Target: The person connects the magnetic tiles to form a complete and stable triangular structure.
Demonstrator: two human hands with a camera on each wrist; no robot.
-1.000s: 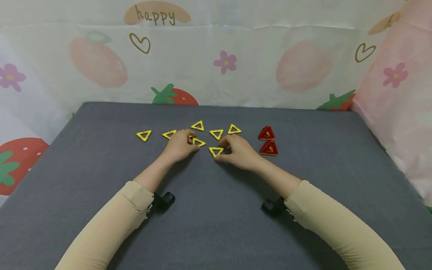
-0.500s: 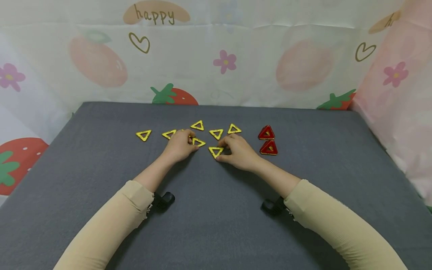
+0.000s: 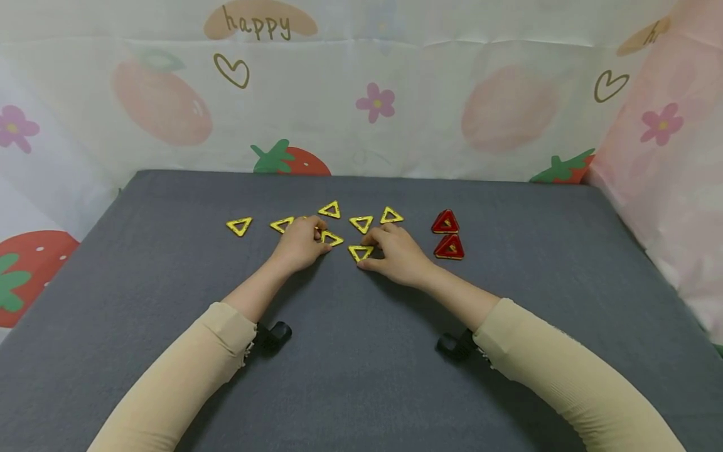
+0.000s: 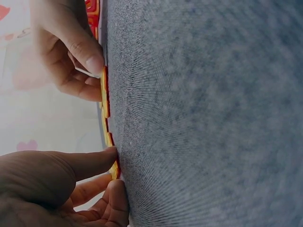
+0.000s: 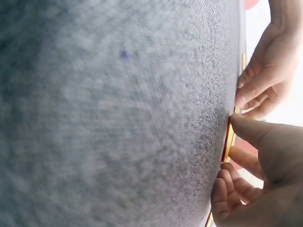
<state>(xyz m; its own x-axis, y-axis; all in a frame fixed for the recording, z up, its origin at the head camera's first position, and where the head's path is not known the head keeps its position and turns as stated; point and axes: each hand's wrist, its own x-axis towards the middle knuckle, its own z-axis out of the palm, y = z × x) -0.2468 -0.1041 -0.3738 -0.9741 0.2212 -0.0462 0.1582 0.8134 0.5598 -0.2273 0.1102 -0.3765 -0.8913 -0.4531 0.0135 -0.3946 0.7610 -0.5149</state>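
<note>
My left hand [image 3: 299,245] is palm down over the table, thumb and fingers pinching the edges of a hollow yellow triangle tile [image 3: 339,240]. To its right, another yellow triangle tile [image 3: 360,247] points toward me, and my right hand [image 3: 401,254] grips it between thumb and index finger. In the left wrist view, the held tile [image 4: 115,171] shows a red underside and lies close to the cloth. The right wrist view has the other tile [image 5: 228,142] edge-on, also at cloth level. Part of a yellow tile [image 3: 280,224] shows behind my left hand.
More yellow triangle tiles lie behind the hands: one [image 3: 332,215] at the back, one [image 3: 361,219] between the hands, one [image 3: 392,220] beyond my right fingers. Another tile [image 3: 238,222] is far left. Red triangle tiles [image 3: 449,254] stand at right on the grey cloth [image 3: 361,376].
My right thumb and index finger have shifted slightly left around their tile. The left hand and the other tiles stay as they were.
</note>
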